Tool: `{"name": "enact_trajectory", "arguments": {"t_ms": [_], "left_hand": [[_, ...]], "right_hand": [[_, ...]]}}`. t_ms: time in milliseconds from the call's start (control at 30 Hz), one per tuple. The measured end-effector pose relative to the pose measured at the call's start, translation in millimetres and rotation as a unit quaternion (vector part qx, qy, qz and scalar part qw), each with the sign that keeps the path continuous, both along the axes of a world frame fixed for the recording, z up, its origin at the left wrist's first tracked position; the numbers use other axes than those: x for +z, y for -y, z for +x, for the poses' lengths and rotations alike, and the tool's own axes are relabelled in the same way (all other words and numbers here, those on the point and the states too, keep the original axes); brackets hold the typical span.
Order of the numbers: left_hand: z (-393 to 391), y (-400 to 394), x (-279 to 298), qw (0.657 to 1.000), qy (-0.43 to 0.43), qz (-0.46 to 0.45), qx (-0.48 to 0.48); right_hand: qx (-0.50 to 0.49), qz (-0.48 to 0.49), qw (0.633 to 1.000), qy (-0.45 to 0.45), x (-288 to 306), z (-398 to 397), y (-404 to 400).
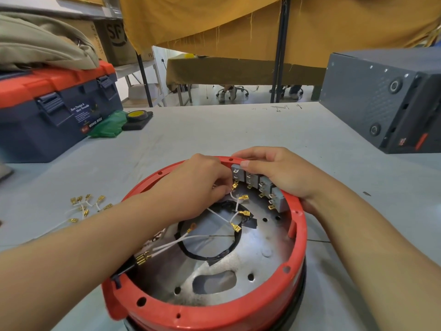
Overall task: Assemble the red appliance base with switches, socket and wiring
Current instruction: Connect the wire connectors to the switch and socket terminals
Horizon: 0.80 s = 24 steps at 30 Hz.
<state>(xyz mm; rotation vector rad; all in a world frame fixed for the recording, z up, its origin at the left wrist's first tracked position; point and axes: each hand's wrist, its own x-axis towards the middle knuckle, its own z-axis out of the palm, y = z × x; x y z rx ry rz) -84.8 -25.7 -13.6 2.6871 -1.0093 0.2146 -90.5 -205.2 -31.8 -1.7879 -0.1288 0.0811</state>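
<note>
A gold crimp terminal on white wire (235,186) is pinched by the left hand (198,185), right beside the grey plastic switch block (237,173) being steadied under the right hand (274,172).

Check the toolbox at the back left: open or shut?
Shut. The toolbox has its red lid down, with both dark latches folded over the front. A beige cloth lies on top.

Bright, even light; edges perhaps warped.

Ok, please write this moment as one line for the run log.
left hand: pinches wire terminal at first switch | right hand: holds red base rim by the switches | loose wires: on table
</note>
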Motion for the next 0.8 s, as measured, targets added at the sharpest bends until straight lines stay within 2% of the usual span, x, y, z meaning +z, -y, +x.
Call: {"name": "enact_trajectory", "arguments": {"t_ms": [800], "left_hand": [[-1.9,2.2,-1.6,1.000,0.013,-0.007,0.004]], "right_hand": [[0.008,0.014,1.000,-0.006,0.2,-0.8,0.1]]}}
